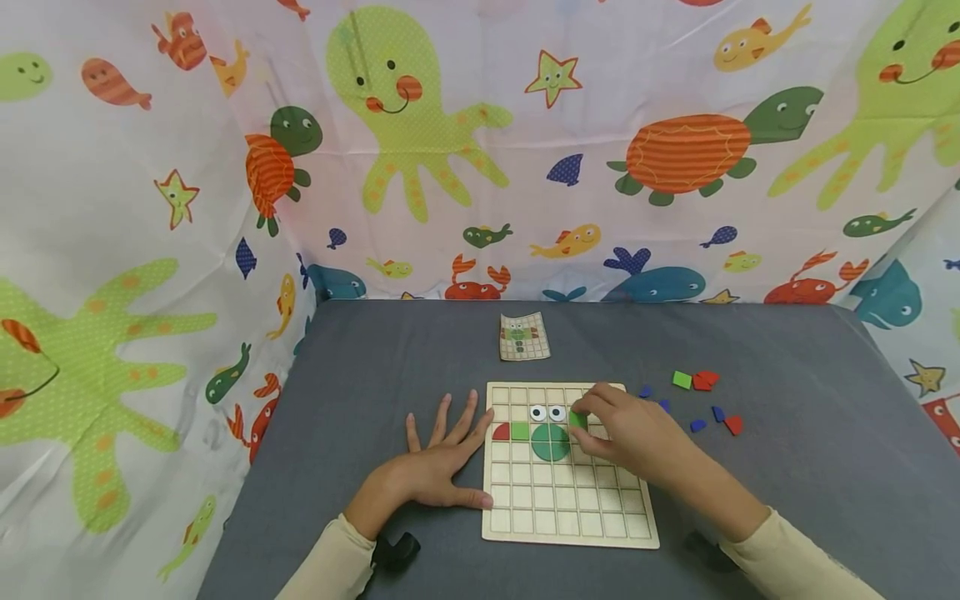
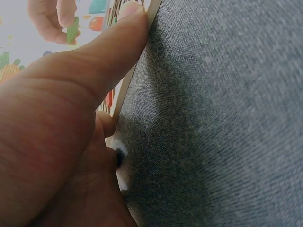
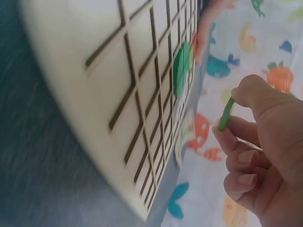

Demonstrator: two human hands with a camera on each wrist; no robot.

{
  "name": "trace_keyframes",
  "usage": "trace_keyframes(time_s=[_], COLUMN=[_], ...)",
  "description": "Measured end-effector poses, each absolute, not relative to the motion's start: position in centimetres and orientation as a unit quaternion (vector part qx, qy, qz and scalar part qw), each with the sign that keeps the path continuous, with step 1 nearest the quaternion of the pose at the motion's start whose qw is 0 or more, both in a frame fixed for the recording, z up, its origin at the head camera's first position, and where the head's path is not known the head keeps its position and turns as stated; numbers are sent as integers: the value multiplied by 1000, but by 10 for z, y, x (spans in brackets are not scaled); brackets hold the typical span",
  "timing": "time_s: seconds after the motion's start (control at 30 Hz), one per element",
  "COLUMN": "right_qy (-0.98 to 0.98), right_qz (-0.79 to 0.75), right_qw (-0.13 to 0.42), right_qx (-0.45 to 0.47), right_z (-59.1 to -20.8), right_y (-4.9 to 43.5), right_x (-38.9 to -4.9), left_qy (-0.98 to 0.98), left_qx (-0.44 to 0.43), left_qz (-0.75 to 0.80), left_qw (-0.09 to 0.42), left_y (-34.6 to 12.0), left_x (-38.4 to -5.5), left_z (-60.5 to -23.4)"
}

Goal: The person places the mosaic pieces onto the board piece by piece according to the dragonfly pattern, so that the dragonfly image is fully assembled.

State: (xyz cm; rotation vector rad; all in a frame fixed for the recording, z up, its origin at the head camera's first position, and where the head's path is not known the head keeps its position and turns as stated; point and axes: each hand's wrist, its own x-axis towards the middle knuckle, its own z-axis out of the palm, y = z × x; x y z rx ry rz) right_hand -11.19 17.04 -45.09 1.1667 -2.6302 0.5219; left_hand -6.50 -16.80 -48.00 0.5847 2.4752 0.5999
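Note:
A pale wooden grid board (image 1: 566,522) lies on the dark cloth. The left hand (image 1: 442,467) spreads its straight fingers along the board's left edge, its thumb and fingertips touching the rim. Between thumb and fingertips, the right hand (image 1: 637,433) pinches a green square tile (image 3: 227,113), held tilted just above the grid, right of the large green circle (image 1: 550,442). Two googly eyes (image 1: 547,413) sit above that circle. On its left lie a light green square (image 1: 520,431) and a red half-round piece (image 1: 501,432).
A small printed pattern card (image 1: 524,337) lies behind the board. To the right are loose pieces: a light green square (image 1: 682,380), red pieces (image 1: 705,381) and several small blue ones (image 1: 698,425). A sea-animal curtain (image 1: 570,150) hangs behind the table (image 1: 390,358).

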Motion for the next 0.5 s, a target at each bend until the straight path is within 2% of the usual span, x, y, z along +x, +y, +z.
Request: trace_keyframes(time_s=[0.5], right_qy=[-861], right_qz=[162], right_qw=[118], right_qx=[468], right_z=[-456], right_y=[124], right_x=[-107], left_qy=[914], left_qx=[217], left_qz=[220], left_qw=[261], left_y=[-169], left_x=[-66], left_z=[-482])
